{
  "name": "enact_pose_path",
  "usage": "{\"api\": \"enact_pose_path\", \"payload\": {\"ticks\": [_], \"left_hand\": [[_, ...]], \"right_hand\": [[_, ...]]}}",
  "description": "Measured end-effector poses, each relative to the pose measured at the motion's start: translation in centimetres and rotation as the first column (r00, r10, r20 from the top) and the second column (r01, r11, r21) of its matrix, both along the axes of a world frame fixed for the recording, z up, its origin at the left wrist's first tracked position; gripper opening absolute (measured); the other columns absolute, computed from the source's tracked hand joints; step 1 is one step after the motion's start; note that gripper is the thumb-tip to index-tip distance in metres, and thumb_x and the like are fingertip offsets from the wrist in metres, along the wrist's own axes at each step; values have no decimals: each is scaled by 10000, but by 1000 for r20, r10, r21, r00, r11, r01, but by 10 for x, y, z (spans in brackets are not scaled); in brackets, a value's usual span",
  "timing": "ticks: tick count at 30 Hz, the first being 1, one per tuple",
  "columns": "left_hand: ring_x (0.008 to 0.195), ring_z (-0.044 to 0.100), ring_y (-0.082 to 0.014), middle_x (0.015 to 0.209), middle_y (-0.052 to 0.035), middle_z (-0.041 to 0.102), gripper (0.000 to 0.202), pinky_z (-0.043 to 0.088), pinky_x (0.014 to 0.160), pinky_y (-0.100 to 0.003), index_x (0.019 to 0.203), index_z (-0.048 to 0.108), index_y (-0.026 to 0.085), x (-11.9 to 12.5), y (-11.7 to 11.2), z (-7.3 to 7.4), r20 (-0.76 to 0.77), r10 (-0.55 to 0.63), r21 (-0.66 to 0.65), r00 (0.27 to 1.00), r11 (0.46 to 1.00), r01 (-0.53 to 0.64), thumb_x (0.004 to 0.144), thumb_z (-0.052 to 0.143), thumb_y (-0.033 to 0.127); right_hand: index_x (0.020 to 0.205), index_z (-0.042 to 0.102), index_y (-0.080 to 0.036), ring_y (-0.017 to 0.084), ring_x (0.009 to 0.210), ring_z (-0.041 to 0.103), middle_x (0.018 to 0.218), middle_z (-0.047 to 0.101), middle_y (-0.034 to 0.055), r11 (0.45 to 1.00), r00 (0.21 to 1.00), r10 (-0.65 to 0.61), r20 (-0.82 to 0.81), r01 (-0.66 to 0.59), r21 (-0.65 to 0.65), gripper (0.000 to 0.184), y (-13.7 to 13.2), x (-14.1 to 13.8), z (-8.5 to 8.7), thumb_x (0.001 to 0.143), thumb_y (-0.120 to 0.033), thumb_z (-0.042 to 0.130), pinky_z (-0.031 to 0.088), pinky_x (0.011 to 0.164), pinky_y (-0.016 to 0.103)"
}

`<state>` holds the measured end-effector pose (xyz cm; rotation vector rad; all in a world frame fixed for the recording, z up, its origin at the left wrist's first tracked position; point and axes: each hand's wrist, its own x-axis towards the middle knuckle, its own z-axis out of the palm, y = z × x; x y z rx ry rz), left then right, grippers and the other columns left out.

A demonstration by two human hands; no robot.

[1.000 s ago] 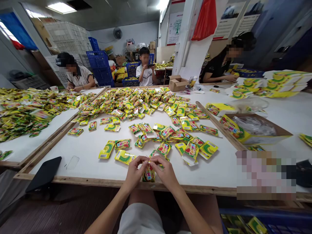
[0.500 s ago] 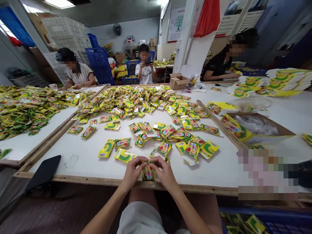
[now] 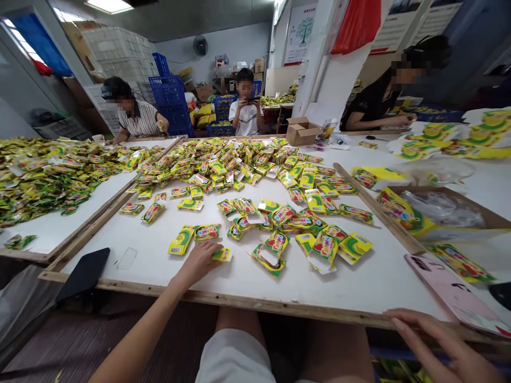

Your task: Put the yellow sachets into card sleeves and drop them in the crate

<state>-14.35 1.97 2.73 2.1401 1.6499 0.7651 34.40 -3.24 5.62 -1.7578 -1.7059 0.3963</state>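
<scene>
So, head view, the only one. The L hand (image 3: 198, 259) lay palm-down on the white table (image 3: 279, 282) near its front edge. Its fingers were stretched flat & pressed on a yellow packet (image 3: 222, 255), not curled round it, w/ nothing pinched. The packet was partly under the fingertips & poked out to their right. Its long axis ran approx. left-right, a bit tilted, roughly in line w/ the fingers.

The R hand (image 3: 439, 346) was well apart, low at the right, below the table's wooden rim. Its fingers were spread & loose, holding nothing, near a pink phone (image 3: 451, 290). So the L hand was by far the nearer to the packet.

Just beyond the L hand lay two more loose packets (image 3: 181, 240), w/ a scatter of others to the right. The big heap (image 3: 223, 162) was farther back, & a second heap (image 3: 43, 170) covered the next table over. A black phone (image 3: 83, 274) overhung the front edge at the left.

Containers: an open cardboard box (image 3: 493, 217) sat at the right, past a wooden slat (image 3: 375, 207). It held a clear plastic bag (image 3: 443, 207), w/ printed yellow card at its near end. A small box (image 3: 302, 132) at the far end had its flaps up, contents not visible. Blue crates (image 3: 170, 96) were stacked at the back, contents not clear. Three other people sat at the far side.
</scene>
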Motion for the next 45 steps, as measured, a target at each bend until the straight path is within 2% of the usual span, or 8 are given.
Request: {"api": "enact_pose_path", "payload": {"ticks": [3,6,11,14,21,27,32,45], "left_hand": [[835,644,-221,881,-53,694,219,487,784,-336,1006,631,218,35,0,1,321,88,-43,943,996,-79,853,568,361],[823,638,-196,899,-59,678,286,500,752,-303,1034,572,185,80,-8,-4,704,134,-122,697,990,-68,881,514,420],[721,620,-156,861,-31,664,302,496,669,-270,1096,436,222,119,-26,-14,882,197,-224,428,975,12,889,505,430],[679,588,-135,852,-6,645,301,469,616,-239,1148,363,254,116,-31,-13,867,186,-226,461,974,32,913,473,406],[884,588,-188,915,-50,640,189,461,815,-304,900,611,183,94,-21,-11,657,72,-131,751,991,20,905,485,324],[927,625,-187,976,-53,655,290,480,852,-325,1137,530,212,93,-16,-13,803,68,-116,592,992,44,857,575,274],[917,625,-198,951,-73,668,183,489,844,-322,933,642,165,96,-18,-9,734,66,-102,676,995,14,860,574,319],[711,597,-152,757,-30,661,165,476,675,-252,837,659,151,103,-10,-7,753,207,-185,625,978,-100,815,620,310]], "right_hand": [[890,664,-257,244,789,685,902,729,67,995,983,51,-175,-66,-80,322,-1,-63,-1,768,-538,567,542,611,302],[990,620,-235,224,923,668,1034,699,73,971,890,221,-398,-238,7,254,11,-148,-9,847,-426,534,540,787,301],[1154,503,-219,213,967,657,1112,662,96,915,692,376,-616,-383,128,301,37,-221,-36,870,-315,538,536,823,319],[1128,537,-218,208,932,658,1037,681,75,893,671,413,-617,-432,128,260,46,-225,-46,881,-298,529,527,822,317],[862,654,-206,215,831,649,866,690,48,848,686,476,-550,-525,79,161,66,-228,-40,864,-308,529,523,763,322],[1090,598,-203,194,851,653,937,677,57,878,655,435,-618,-462,127,255,70,-235,-45,857,-290,541,525,776,310],[873,675,-196,209,894,639,933,687,65,847,673,490,-553,-517,122,173,66,-230,-35,859,-326,562,515,776,308],[816,639,-182,178,673,621,755,661,32,878,729,427,-535,-477,52,184,72,-234,-28,858,-338,551,491,646,272]]}}
